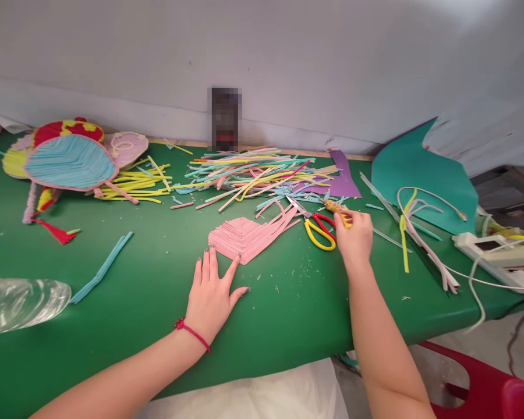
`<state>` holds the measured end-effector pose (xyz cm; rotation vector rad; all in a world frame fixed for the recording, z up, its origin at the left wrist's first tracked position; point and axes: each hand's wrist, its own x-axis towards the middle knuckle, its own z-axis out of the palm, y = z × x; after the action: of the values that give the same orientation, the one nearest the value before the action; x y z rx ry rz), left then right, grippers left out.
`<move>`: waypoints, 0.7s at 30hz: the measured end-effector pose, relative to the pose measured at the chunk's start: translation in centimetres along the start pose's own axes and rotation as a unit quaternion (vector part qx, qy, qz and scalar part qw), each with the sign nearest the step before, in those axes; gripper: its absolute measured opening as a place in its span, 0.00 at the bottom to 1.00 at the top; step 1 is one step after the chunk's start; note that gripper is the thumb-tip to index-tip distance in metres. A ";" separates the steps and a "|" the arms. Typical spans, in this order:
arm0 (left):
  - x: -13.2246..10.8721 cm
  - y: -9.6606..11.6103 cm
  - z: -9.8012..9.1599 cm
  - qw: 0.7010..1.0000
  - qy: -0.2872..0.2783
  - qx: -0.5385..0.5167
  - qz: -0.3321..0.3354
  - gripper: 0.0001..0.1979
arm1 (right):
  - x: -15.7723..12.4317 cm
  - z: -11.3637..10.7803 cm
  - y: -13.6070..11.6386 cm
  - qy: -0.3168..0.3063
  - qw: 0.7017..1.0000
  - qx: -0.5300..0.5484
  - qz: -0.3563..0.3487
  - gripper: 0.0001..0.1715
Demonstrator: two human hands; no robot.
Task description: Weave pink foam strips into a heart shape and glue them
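A pink leaf-shaped piece of pipe cleaners point(240, 238) lies flat on the green table, its loose ends fanning to the upper right. My left hand point(209, 291), with a red cord bracelet, is spread flat, fingertips on the lower edge of the piece. My right hand point(353, 235) is closed around what looks like a small glue gun point(337, 208) with a patterned yellowish body, its tip pointing left. A translucent stick point(393, 240) extends to the right behind that hand. Just left of it, scissors point(318, 233) with yellow and red handles lie partly under the loose pink ends.
Many coloured pipe cleaners point(253, 171) are heaped along the back. Finished leaf-shaped pieces point(72, 163) are at the left, near a clear bottle point(26, 305) and blue pipe cleaners point(102, 267). Purple paper point(344, 174), teal sheet point(423, 169) and a power strip point(493, 262) with cables are rightward.
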<state>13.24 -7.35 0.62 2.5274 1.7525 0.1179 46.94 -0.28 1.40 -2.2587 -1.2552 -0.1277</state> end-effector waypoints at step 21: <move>0.0 0.2 -0.5 0.999 -0.003 0.045 -0.001 0.32 | 1.1 -2.2 0.3 0.157 0.974 0.162 0.037 0.23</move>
<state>13.33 -7.42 1.15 2.5846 1.7972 0.0307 48.17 -0.66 3.57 -1.9125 -0.9490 -0.2256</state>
